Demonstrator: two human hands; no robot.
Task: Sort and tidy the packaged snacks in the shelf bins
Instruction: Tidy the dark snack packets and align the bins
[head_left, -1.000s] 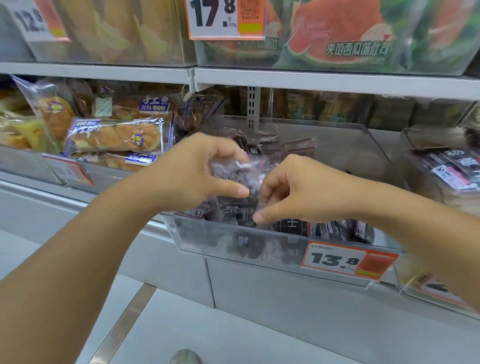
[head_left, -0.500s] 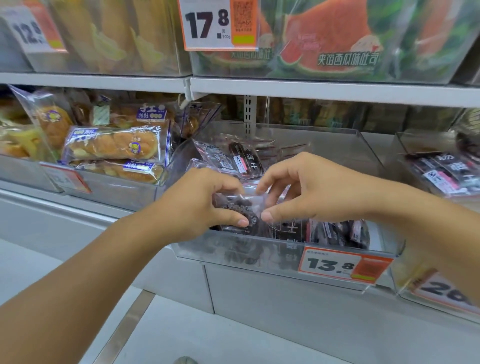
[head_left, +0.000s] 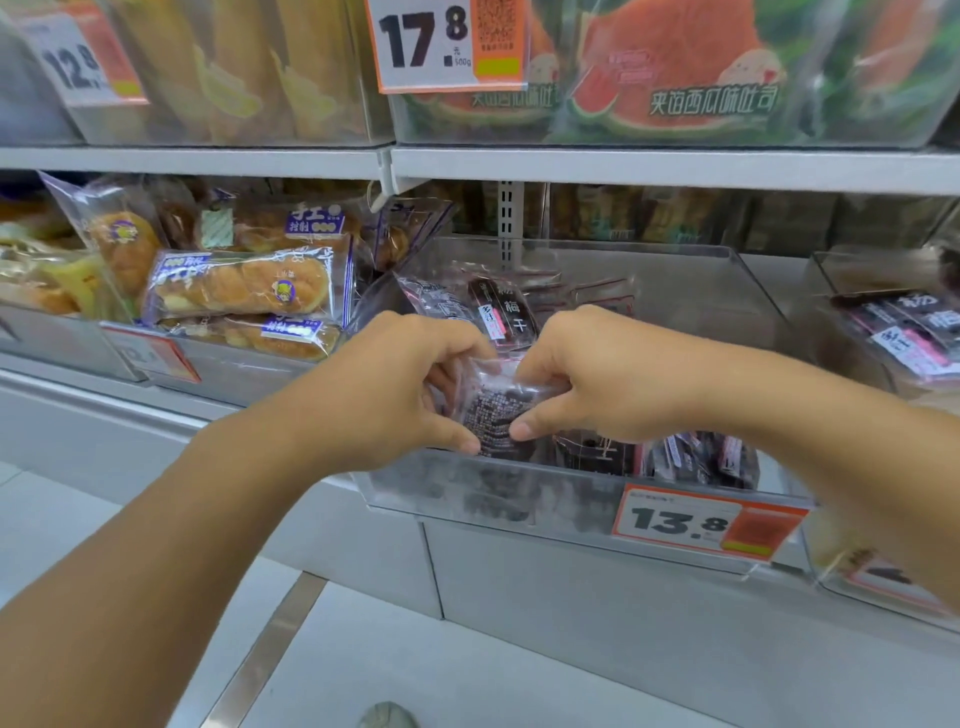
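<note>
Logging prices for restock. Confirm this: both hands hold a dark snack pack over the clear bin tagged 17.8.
One detail is wrong. The head view shows the left hand and right hand holding the pack over the bin tagged 13.8. The 17.8 tag hangs on the shelf above, by the watermelon bread.

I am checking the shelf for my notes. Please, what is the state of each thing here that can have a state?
Left hand: pinches the dark packet's left edge.
Right hand: pinches its right edge.
Dark packet: sealed, held upright over the bin's front.
Clear bin: partly filled, packets lying loose.
Bread packs: stacked flat in the left bin.
13.8 tag: clipped on the bin front.
</note>
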